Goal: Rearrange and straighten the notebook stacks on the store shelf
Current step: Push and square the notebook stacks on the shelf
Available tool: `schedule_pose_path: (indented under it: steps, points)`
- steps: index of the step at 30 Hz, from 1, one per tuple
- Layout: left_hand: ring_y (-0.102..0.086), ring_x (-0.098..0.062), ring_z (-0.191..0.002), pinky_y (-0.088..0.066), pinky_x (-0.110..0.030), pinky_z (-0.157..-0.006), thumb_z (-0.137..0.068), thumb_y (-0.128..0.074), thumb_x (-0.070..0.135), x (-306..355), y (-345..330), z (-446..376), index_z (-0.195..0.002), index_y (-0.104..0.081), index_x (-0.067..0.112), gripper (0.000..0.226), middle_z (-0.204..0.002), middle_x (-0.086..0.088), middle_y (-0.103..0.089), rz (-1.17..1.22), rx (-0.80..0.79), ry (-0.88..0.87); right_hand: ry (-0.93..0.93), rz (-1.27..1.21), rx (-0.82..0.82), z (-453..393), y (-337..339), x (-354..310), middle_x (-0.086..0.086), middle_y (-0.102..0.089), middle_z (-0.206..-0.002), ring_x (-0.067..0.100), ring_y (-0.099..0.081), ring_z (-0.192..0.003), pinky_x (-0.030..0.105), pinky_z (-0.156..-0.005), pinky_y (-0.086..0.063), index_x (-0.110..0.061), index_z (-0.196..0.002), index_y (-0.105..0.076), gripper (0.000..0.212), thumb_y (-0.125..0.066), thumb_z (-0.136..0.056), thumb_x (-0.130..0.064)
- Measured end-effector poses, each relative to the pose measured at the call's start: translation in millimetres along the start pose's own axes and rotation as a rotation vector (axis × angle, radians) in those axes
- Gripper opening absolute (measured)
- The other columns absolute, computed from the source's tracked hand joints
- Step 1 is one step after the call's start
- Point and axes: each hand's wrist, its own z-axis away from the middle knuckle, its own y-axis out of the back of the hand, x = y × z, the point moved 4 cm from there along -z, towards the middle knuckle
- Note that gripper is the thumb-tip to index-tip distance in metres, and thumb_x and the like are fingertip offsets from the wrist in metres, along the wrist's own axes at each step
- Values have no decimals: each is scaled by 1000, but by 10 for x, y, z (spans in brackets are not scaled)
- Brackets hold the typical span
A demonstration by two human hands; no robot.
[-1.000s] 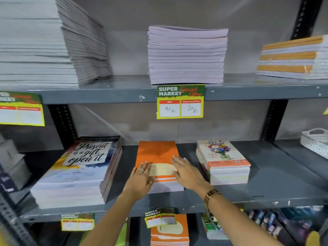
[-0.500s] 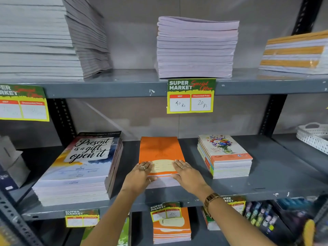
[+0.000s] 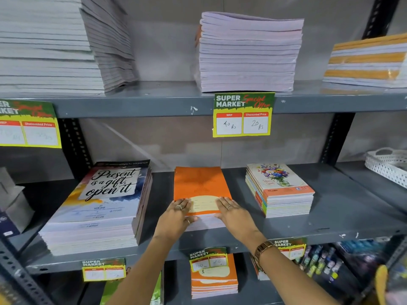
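A stack of orange-covered notebooks (image 3: 199,183) lies in the middle of the grey middle shelf (image 3: 330,219). My left hand (image 3: 176,216) grips its front left corner, fingers on the top cover and thumb against the front edge. My right hand (image 3: 235,214) clasps the front right corner the same way. To the left sits a taller stack with a "Present is a gift, open it" cover (image 3: 105,199). To the right is a shorter stack with a flower-vase cover (image 3: 279,188).
The upper shelf holds a large leaning pale stack (image 3: 55,45), a lilac stack (image 3: 248,53) and an orange-striped stack (image 3: 370,60). Price tags (image 3: 242,115) hang from shelf edges. A white perforated basket (image 3: 387,164) sits at far right. More orange notebooks (image 3: 213,280) lie below.
The view has drifted slightly, so the shelf sits further right in frame. Both hands slid from the top of the orange stack to its front corners and now hold them.
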Motion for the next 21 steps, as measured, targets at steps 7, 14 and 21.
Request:
schedule_pose_path:
  steps: [7, 14, 21]
  points:
    - [-6, -15, -147, -10, -34, -120, -94, -45, 41, -38, -19, 21, -148, -11, 20, 67, -159, 3, -13, 6, -56, -55, -16, -79, -13, 45, 66, -10, 4, -18, -159, 18, -13, -148, 31, -120, -11, -13, -150, -14, 57, -24, -101, -40]
    - [-4, -17, -147, 2, -47, -119, -86, -47, 57, -463, 448, 122, -148, -3, 16, 87, -160, 0, -9, -261, -7, -66, 50, -35, 1, 55, 246, -314, 7, -8, -161, 20, -3, -149, 37, -121, 2, -12, -151, -6, 63, -26, -98, -40]
    - [-2, -17, -147, -5, -41, -120, -76, -60, 59, -1186, 764, 583, -148, -2, 16, 102, -160, -1, -2, -161, -71, 52, 191, -135, 89, -162, 430, -1134, 5, -5, -161, 17, -1, -149, 34, -121, 1, -13, -151, -8, 65, -30, -97, -41]
